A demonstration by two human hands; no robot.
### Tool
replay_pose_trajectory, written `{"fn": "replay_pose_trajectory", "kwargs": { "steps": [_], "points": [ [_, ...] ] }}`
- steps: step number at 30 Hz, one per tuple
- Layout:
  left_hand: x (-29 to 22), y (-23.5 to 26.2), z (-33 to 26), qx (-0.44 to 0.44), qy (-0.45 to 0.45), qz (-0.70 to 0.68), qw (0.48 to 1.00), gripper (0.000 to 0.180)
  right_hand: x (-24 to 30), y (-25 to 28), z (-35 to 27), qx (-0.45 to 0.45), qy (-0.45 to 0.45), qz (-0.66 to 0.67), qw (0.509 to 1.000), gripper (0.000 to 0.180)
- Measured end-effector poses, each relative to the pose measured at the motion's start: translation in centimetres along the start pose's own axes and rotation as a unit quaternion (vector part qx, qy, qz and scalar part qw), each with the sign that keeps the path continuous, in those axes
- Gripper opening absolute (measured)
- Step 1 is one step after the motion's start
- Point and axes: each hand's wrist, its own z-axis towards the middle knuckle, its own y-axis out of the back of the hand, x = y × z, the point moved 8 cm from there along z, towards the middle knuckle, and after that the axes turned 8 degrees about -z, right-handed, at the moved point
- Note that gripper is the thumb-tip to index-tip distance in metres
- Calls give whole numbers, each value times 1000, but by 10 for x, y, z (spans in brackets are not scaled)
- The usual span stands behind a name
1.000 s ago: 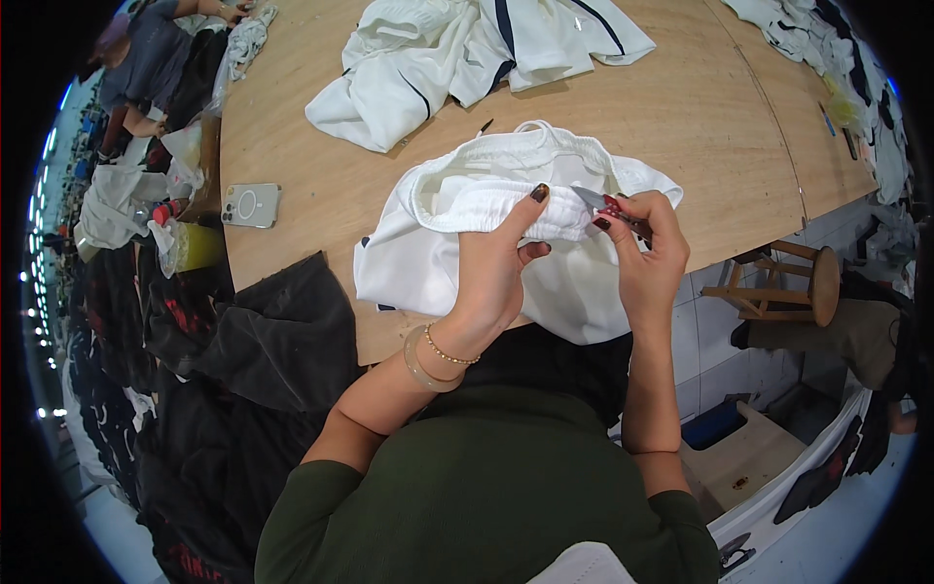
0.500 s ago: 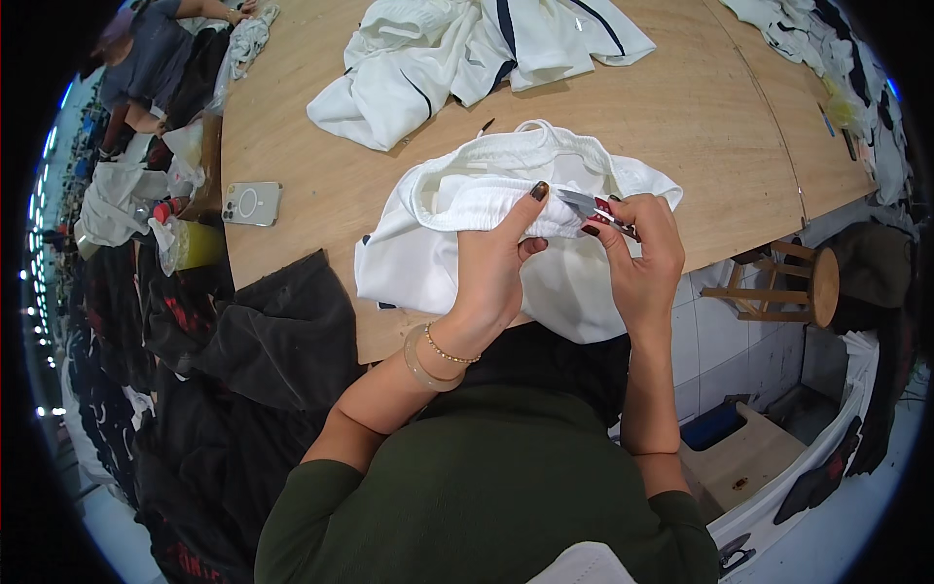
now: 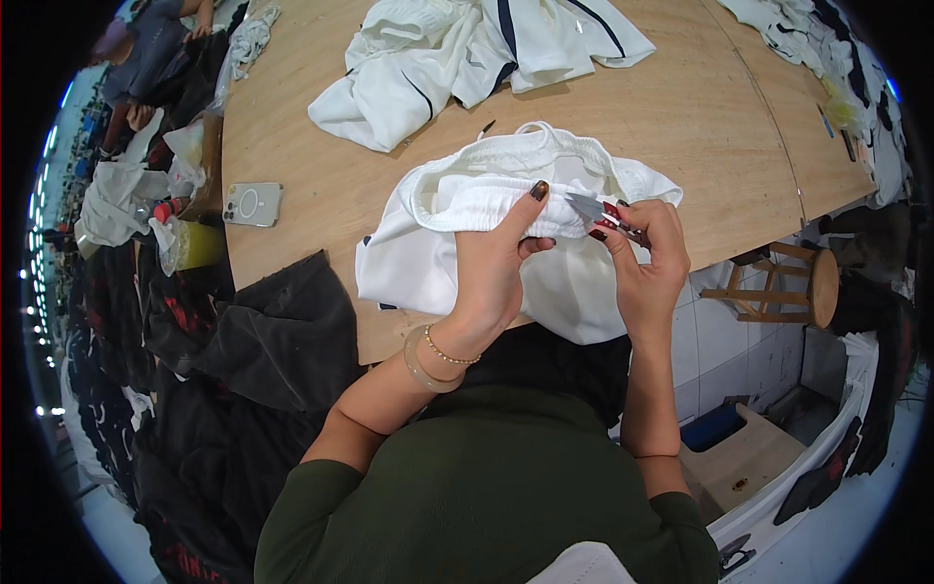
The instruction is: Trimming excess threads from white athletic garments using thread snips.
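Observation:
A white pair of shorts (image 3: 438,243) with an elastic waistband lies at the near edge of the wooden table (image 3: 700,127). My left hand (image 3: 496,268) pinches the waistband and lifts it off the cloth. My right hand (image 3: 647,263) holds small red-handled thread snips (image 3: 595,211), their metal blades pointing at the waistband right beside my left fingertips.
A heap of white garments with dark stripes (image 3: 467,49) lies farther back on the table. A phone (image 3: 253,204) rests at the left edge. Dark cloth (image 3: 263,331) hangs off the near left. A wooden stool (image 3: 778,287) stands to the right. Another person (image 3: 156,49) sits at far left.
My right hand with the snips has shifted slightly toward the waistband. My left hand keeps its pinch in the same place.

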Motion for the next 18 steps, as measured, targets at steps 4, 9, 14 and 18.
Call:
{"fn": "replay_pose_trajectory", "kwargs": {
  "steps": [4,9,14,18],
  "points": [
    [0,0,0,7,-7,2,1000,28,7,1,3,3,30,-29,999,22],
    [0,1,0,-1,-11,7,1000,30,15,3,6,1,63,-66,996,21],
    [0,1,0,-2,-11,5,1000,32,14,4,7,8,56,-62,996,21],
    [-2,1,-1,-1,-11,4,1000,32,14,2,8,13,48,-52,997,21]
  ]
}}
